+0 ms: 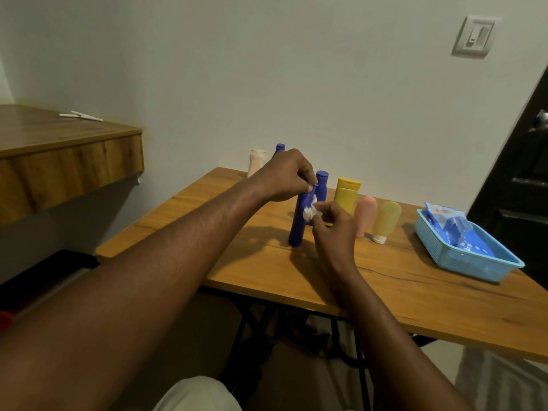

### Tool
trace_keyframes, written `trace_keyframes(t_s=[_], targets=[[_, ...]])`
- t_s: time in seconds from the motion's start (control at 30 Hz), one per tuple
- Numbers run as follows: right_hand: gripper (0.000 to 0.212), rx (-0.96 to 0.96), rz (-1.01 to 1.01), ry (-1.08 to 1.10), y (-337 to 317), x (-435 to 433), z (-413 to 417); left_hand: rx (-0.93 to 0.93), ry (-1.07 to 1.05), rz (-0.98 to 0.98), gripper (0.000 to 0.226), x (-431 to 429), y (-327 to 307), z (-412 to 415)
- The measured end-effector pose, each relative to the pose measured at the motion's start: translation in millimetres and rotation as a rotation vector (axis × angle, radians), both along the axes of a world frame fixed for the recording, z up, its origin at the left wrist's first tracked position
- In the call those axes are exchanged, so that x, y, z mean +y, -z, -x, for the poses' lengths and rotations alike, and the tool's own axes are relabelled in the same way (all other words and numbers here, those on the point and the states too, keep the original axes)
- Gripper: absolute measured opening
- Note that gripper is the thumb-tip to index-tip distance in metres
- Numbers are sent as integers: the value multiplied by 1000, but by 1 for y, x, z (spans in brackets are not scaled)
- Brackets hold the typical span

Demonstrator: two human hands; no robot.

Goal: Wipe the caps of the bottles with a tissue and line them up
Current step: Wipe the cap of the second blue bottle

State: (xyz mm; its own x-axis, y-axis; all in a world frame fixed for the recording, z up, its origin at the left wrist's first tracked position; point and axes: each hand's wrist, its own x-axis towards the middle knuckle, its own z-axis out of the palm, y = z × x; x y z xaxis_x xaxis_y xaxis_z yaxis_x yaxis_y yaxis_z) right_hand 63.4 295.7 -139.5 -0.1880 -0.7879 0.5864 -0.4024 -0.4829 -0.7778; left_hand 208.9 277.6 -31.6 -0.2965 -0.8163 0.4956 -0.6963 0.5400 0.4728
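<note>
Two hands work over the middle of the table (415, 292). The left hand (284, 176) has its fingers curled over the top of the front blue bottle (297, 226) and grips it there; the cap is hidden under the fingers. The right hand (335, 229) pinches one crumpled white tissue (310, 213) between thumb and fingertips and holds it against the upper body of the same bottle. This bottle stands on the table, leaning slightly toward the right hand.

Containers in view: seven.
- Blue bottles: three. The second blue bottle (321, 183) stands just behind the front one, at its 1 o'clock. The third blue bottle (279, 148) stands at 11 o'clock near the wall, partly behind the left hand.
- One cream tube (255, 163) stands just beside the third blue bottle, on its 9 o'clock side.
- At 3 o'clock from the hands, in a row: one yellow tube (347, 194), one pink bottle (365, 215) and one pale yellow bottle (385, 219) standing on its white cap.

Farther out at 3 o'clock, one blue basket (439, 247) holds blue-and-white packets (444, 215); their count cannot be told. At 10 o'clock, one wooden shelf (74, 161) carries two thin white sticks (80, 115).
</note>
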Motion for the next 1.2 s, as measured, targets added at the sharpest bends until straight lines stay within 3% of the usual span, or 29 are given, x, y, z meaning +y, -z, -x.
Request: trace_keyframes(t_s=[0.13,0.2,0.33,0.4,0.57,0.8,0.97,1.2], targets=[[9,53,-287,-104,15,-5,7,12,18,-22,24,0,0,-2],[9,18,-217,-93,14,-5,7,16,20,-17,25,1,1,-2],[15,-75,103,-10,-3,-2,2,25,25,-12,26,0,1,-1],[18,-66,142,7,-5,-6,-2,18,23,-16,26,0,0,-1],[16,-82,80,22,-5,-14,-8,22,26,-30,25,-3,-2,-2],[27,109,-323,-32,13,-14,2,39,27,-39,23,-6,-2,-5],[40,173,-319,-58,15,-2,6,40,21,-33,22,-7,-2,-4],[36,-7,-198,-58,15,2,6,32,11,-45,23,-6,-4,-2]])
